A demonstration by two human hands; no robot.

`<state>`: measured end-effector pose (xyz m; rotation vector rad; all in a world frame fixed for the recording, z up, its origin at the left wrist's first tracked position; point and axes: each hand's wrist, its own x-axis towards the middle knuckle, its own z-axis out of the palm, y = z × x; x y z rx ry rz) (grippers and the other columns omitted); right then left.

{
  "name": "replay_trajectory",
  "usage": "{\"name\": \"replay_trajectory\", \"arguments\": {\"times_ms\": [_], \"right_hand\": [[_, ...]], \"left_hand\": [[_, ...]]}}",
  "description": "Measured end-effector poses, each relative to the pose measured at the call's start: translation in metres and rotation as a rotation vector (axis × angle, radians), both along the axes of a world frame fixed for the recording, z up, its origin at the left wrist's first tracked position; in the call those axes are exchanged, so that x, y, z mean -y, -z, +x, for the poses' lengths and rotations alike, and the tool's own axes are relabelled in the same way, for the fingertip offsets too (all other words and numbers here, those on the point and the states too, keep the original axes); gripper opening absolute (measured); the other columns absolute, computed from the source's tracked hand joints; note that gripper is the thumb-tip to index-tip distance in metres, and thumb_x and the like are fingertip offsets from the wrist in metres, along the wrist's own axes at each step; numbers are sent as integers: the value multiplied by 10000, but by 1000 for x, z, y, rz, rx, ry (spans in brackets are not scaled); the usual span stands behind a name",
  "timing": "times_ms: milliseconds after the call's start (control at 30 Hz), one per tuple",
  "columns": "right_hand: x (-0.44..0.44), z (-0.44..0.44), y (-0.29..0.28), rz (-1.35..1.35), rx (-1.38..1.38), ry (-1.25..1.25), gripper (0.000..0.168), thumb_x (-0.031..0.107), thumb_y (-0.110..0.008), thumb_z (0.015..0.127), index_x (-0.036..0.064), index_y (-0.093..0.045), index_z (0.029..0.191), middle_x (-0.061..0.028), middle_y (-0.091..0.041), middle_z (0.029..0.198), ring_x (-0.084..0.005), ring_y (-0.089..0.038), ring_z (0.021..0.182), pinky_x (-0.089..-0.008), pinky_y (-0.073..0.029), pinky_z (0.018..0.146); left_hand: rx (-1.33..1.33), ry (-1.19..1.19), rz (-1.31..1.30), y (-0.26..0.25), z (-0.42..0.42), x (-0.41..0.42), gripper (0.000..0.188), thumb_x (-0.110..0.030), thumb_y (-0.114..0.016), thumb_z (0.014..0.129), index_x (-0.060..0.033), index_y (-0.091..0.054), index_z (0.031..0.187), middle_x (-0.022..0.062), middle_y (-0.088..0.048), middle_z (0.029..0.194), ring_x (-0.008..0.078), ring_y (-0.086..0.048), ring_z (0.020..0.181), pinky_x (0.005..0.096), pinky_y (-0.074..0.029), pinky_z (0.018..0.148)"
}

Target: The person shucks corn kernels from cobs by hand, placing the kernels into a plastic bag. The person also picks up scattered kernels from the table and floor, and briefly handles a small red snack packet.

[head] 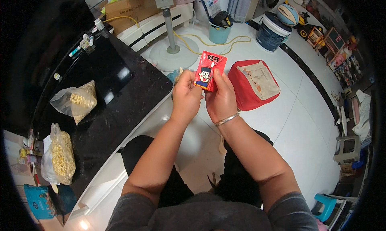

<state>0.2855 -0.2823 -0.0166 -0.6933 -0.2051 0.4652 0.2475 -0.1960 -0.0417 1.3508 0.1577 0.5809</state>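
Both my hands are raised in front of me around a small red drink carton or packet (205, 69), printed with a cartoon face and writing. My left hand (186, 95) grips its lower left side with curled fingers. On the other side, my right hand (222, 93) holds the right edge, thumb laid over the front; a metal bangle circles that wrist. Part of the packet's lower end is hidden by the fingers. Just behind my left hand, a bluish bag (175, 75) with pale contents shows partly. A red fabric box (236, 93) with a cream printed panel sits on the floor beyond my right hand.
At left, a glossy black tabletop (120, 110) holds two clear plastic bags of pale kernels (84, 98) (63, 158) and a blue pouch (39, 200). Ahead stand a round pedestal base (173, 54) with a yellow cord, a teal bucket (219, 35) and a dark paint bucket (271, 33).
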Motion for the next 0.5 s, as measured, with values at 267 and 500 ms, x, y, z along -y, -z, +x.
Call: {"name": "replay_trajectory", "arguments": {"times_ms": [267,500], "right_hand": [[2,5,-4,101,-38,13,259,251,-405,988,25,-489,1082,-97,-610,966,-183,-612,845,-327,-490,703],[13,21,1,77,-83,-96,305,251,-414,976,-3,-493,1124,-146,-600,1069,-247,-592,986,-401,-448,901]], "left_hand": [[-12,37,127,2,-3,-7,193,93,-440,799,-25,-520,929,32,-594,870,84,-568,735,225,-490,611],[-65,22,304,-5,-6,-3,104,17,-573,839,3,-550,940,14,-612,818,68,-557,671,211,-476,621]]}}
